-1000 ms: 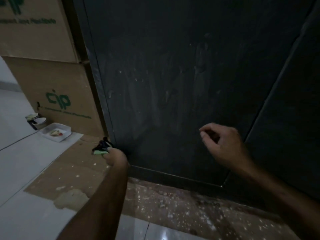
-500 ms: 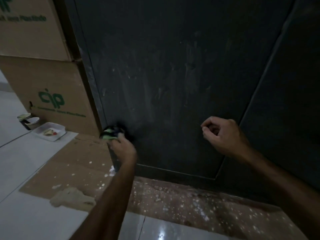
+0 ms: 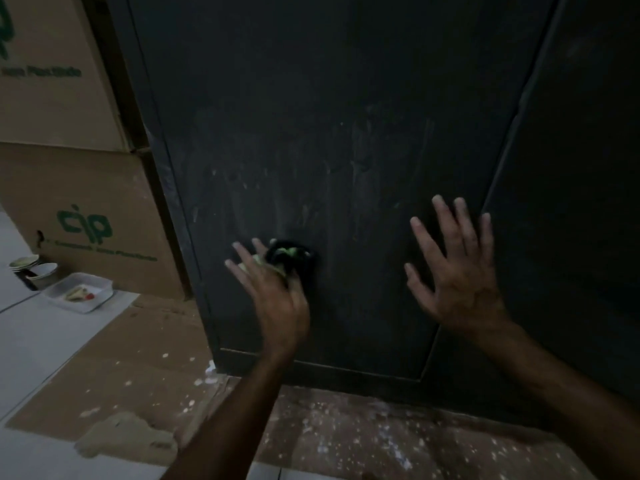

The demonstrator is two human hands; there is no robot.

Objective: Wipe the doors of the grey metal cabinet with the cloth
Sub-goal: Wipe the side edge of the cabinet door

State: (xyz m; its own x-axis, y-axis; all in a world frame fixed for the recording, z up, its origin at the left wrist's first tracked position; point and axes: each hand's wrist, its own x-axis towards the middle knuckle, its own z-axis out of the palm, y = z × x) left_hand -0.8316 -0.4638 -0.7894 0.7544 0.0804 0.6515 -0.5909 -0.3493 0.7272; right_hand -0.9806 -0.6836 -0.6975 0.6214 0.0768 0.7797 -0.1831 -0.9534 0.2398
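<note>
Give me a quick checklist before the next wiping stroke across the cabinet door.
1. Cloth against the cabinet door: ok, left hand presses it on the lower panel.
2. Fingers straight over the cloth: ok.
3. Right hand clear of the stroke path: ok, spread open to the right, near the door seam.
4. Right hand touching the door: cannot tell.
5. Smears remaining above the cloth: not ok, pale streaks show.
6. White tray on the floor out of the way: ok, far left.

Dull dark metal cabinet door point(image 3: 329, 168) with pale smeary streaks, soft crumpled cloth point(image 3: 291, 258), brown cardboard boxes point(image 3: 86, 209) with green print, shiny white floor tiles point(image 3: 41, 327), rough speckled floor point(image 3: 363, 434) below
</note>
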